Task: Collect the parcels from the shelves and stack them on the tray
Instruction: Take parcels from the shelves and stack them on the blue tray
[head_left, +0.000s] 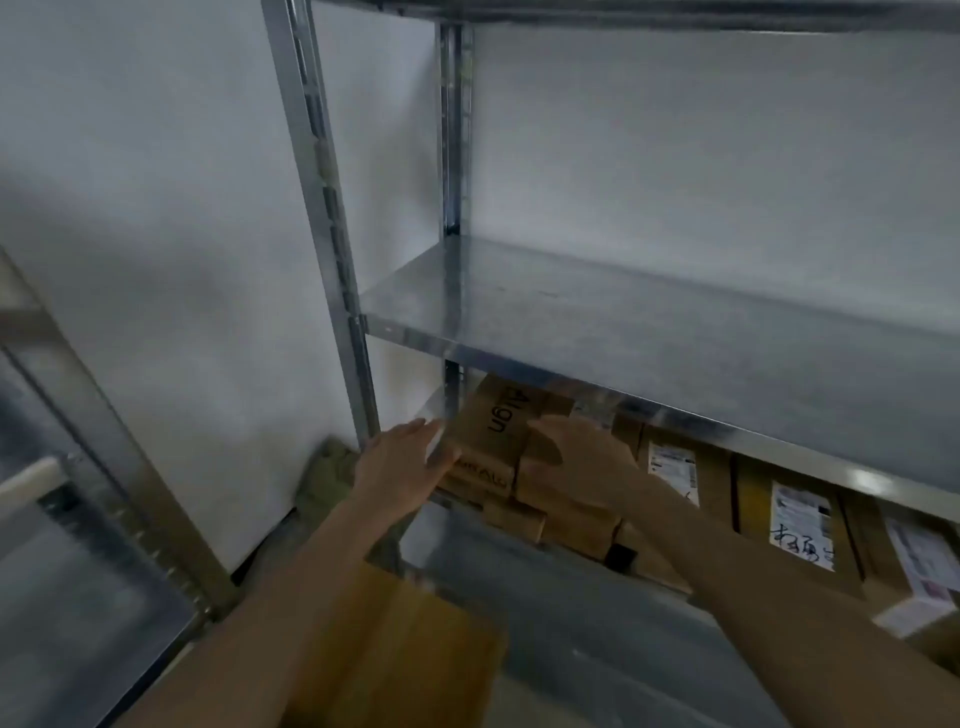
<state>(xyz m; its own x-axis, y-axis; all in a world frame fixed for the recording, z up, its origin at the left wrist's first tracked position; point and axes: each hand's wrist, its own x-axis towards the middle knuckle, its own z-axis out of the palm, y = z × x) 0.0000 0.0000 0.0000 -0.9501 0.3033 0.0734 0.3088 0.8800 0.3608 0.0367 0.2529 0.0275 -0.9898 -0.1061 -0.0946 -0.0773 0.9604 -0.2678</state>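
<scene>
We reach under the bare middle shelf (649, 312) of the metal rack with both hands toward the brown parcel (488, 431) printed "Align", which sits on top of a small heap of boxes at the left end of the lower shelf. Its long axis runs away from us, front to back, so the two long sides face our palms. Our left hand (402, 460) lies flat against the left side, fingers straight and close together; our right hand (582, 457) is on the right side, fingers loosely extended over the neighbouring box, whether touching the parcel we cannot tell. The left hand looks nearer. More labelled parcels (800, 525) stand further right. No tray is in view.
</scene>
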